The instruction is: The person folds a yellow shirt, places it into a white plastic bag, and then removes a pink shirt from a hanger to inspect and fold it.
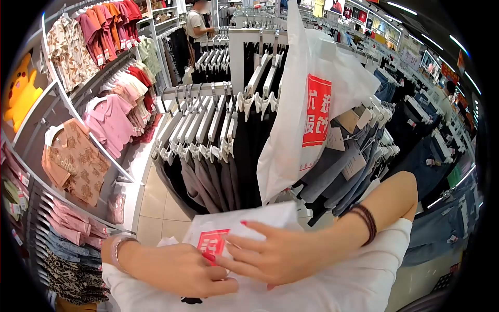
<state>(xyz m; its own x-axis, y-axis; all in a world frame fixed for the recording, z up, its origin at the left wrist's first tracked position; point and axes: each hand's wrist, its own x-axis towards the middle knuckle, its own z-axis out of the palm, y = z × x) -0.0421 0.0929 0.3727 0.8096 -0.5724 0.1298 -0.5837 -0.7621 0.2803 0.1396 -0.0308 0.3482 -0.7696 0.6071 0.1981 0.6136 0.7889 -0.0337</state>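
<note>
A white plastic bag (260, 216) with a red printed square lies folded low in front of my white shirt. From the left, my left hand (182, 271), with a pinkish bracelet at the wrist, has its fingers curled on the bag's near edge by the red print. My right hand (275, 252) comes from the right, a dark beaded bracelet on its wrist. Its red-nailed fingers are spread over the bag, tips close to the left hand's fingers. Another white plastic bag (283, 125) with red print hangs upright at the rack just beyond.
Ahead stands a rack of dark and grey trousers (208, 179) on white clip hangers. Tagged grey-blue jeans (338, 166) hang to its right. Children's tops (112, 122) and a yellow plush figure (23, 91) line the left wall shelving. A person (197, 26) stands at the back.
</note>
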